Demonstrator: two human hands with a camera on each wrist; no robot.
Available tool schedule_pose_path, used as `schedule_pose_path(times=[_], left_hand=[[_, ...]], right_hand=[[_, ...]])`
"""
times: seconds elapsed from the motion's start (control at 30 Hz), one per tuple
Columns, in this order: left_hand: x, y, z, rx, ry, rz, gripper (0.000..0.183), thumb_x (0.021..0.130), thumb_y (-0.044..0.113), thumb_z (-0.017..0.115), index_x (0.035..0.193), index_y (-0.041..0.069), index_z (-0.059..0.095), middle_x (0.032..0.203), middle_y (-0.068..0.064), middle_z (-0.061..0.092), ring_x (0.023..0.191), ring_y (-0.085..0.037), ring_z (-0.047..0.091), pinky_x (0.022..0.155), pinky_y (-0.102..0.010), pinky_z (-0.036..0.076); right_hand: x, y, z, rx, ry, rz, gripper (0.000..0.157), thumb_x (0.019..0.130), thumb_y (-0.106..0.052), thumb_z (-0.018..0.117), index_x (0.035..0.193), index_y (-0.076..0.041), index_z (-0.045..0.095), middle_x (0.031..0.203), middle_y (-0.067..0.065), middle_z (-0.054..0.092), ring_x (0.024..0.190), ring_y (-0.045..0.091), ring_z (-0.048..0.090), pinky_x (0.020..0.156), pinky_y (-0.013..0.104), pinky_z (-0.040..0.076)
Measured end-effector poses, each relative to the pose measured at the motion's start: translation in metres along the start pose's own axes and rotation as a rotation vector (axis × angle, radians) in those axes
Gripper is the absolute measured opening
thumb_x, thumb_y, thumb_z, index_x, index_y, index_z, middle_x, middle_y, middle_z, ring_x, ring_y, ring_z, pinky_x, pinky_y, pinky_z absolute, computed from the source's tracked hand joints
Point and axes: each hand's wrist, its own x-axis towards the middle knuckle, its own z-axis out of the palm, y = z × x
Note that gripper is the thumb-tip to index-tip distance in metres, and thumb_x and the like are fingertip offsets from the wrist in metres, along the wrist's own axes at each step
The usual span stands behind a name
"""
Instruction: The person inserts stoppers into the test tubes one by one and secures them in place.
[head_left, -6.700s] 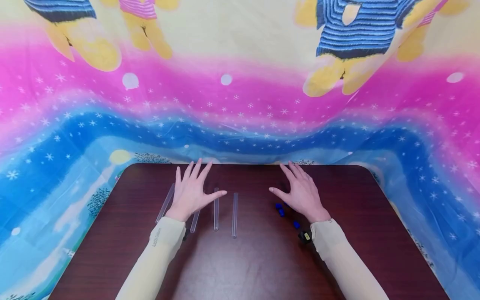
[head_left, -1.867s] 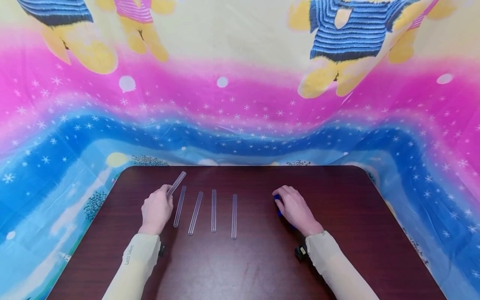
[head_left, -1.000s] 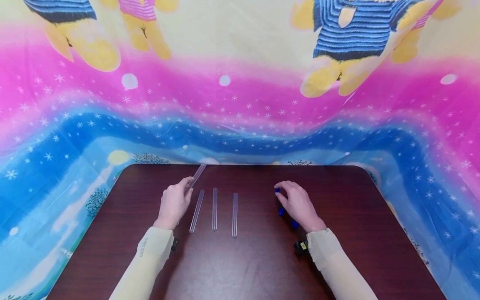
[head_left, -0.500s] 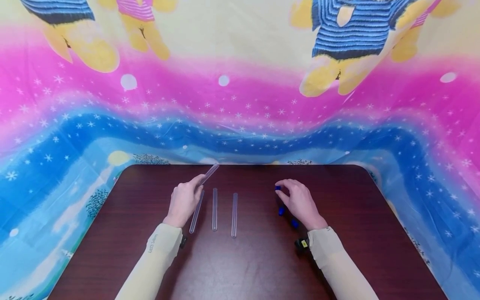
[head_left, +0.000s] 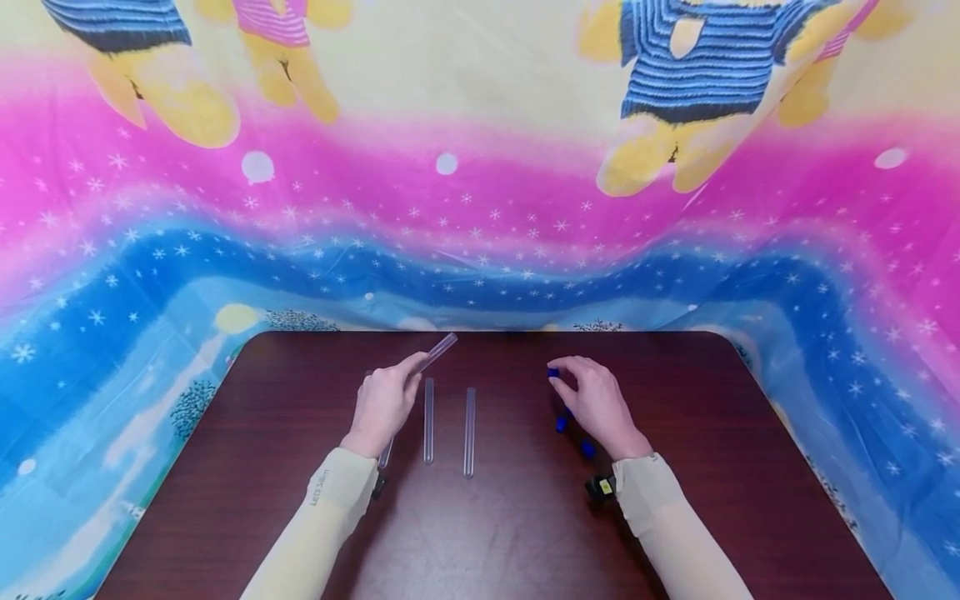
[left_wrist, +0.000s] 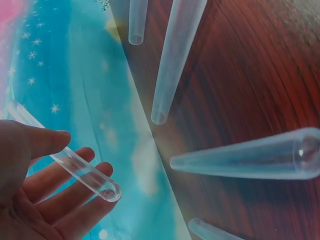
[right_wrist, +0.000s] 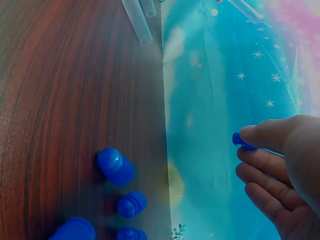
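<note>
My left hand (head_left: 384,408) pinches a clear test tube (head_left: 441,350) between thumb and fingers, raised above the table. In the left wrist view, the tube's rounded end (left_wrist: 111,192) lies across the fingers and its other end points up past the thumb. My right hand (head_left: 596,408) pinches a small blue stopper (right_wrist: 237,140) between thumb and index finger, also off the table; the other fingers are loosely bent. Under the left hand lies a partly hidden tube (head_left: 386,454). Two more tubes, one nearer (head_left: 429,425) and one farther right (head_left: 469,433), lie between the hands.
Several blue stoppers (right_wrist: 117,167) lie on the dark wooden table (head_left: 495,533) below the right hand. A patterned cloth (head_left: 480,208) hangs behind the table's back edge. Each wrist wears a small black camera (head_left: 600,488).
Both hands, earlier spread and holding nothing, now hold things. My left hand has picked up the leftmost tube and carried it rightward; my right hand has lifted a blue stopper slightly.
</note>
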Motion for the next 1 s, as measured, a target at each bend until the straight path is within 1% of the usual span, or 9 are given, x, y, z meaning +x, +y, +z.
schedule_pose_path(times=[0.23,0.33,0.47,0.67,0.8,1.0], left_hand=[[0.001,0.005,0.005,0.001,-0.020,0.022,0.037,0.097,0.010,0.068,0.131,0.027,0.069,0.075,-0.007,0.068,0.045,-0.021,0.048,0.041,-0.037,0.038],[0.002,0.007,0.006,-0.012,-0.021,0.039,0.038,0.097,0.009,0.069,0.131,0.025,0.069,0.075,-0.007,0.068,0.044,-0.019,0.046,0.041,-0.036,0.037],[0.001,0.010,0.007,-0.017,-0.029,0.047,0.038,0.096,0.008,0.069,0.130,0.025,0.069,0.078,-0.007,0.069,0.046,-0.020,0.048,0.042,-0.037,0.038],[0.000,0.016,0.007,-0.015,-0.040,0.063,0.036,0.097,0.009,0.068,0.129,0.026,0.069,0.091,-0.008,0.074,0.052,-0.025,0.057,0.043,-0.038,0.041],[0.001,0.019,0.008,-0.009,-0.053,0.080,0.036,0.097,0.009,0.068,0.129,0.025,0.069,0.099,-0.008,0.075,0.055,-0.025,0.061,0.044,-0.037,0.043],[0.001,0.021,0.010,-0.019,-0.068,0.091,0.035,0.098,0.010,0.067,0.130,0.025,0.069,0.099,-0.007,0.075,0.053,-0.020,0.056,0.044,-0.034,0.042]], right_hand=[[0.002,-0.002,-0.001,0.017,0.038,-0.027,0.027,0.090,-0.008,0.079,0.116,-0.008,0.074,0.113,0.010,0.071,0.099,0.027,0.067,0.086,0.047,0.055],[0.003,-0.003,-0.002,0.016,0.042,-0.023,0.028,0.090,-0.008,0.079,0.117,-0.009,0.074,0.113,0.009,0.071,0.099,0.025,0.068,0.085,0.045,0.055],[0.003,-0.005,-0.003,0.022,0.041,-0.019,0.028,0.091,-0.012,0.078,0.119,-0.009,0.074,0.115,0.009,0.071,0.100,0.024,0.068,0.085,0.043,0.056],[0.005,-0.009,-0.005,0.040,0.054,-0.022,0.029,0.092,-0.012,0.078,0.120,-0.010,0.074,0.117,0.009,0.071,0.102,0.023,0.068,0.084,0.042,0.056],[0.007,-0.012,-0.006,0.049,0.064,-0.032,0.029,0.092,-0.013,0.078,0.121,-0.011,0.074,0.117,0.008,0.071,0.100,0.022,0.068,0.082,0.041,0.057],[0.009,-0.016,-0.009,0.072,0.079,-0.043,0.029,0.092,-0.013,0.078,0.121,-0.012,0.074,0.118,0.007,0.071,0.099,0.022,0.069,0.083,0.044,0.057]])
